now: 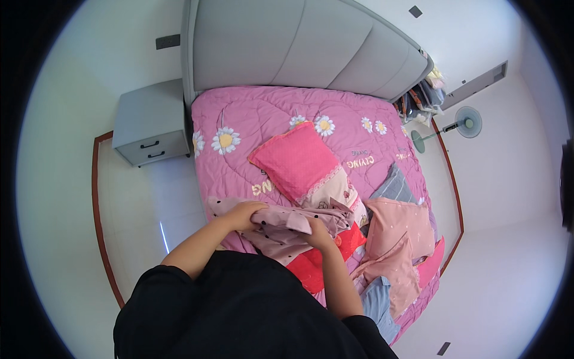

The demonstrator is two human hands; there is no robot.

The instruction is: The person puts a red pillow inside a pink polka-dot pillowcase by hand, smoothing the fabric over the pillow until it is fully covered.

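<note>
Both my hands hold a dusty-pink cloth with black dots (278, 226), bunched in loose folds above the near part of the bed. My left hand (245, 216) is closed on its left part, fingers partly tucked into the fabric. Gripping a folded edge nearer the middle is my right hand (318, 234). Whether the cloth is a garment or a cover, I cannot tell. Just beyond lies a hot-pink pillow (299, 158) with a lace-trimmed, patterned pale end (335, 190). A bright red cloth (310, 272) shows under and beside the dotted one.
The bed has a pink daisy-print quilt (230, 170) and a grey padded headboard (263, 42). To the right lie a peach cloth (400, 230), a grey striped one (394, 186) and a blue-grey one (378, 302). A nightstand (149, 119) stands left, a fan (469, 122) right.
</note>
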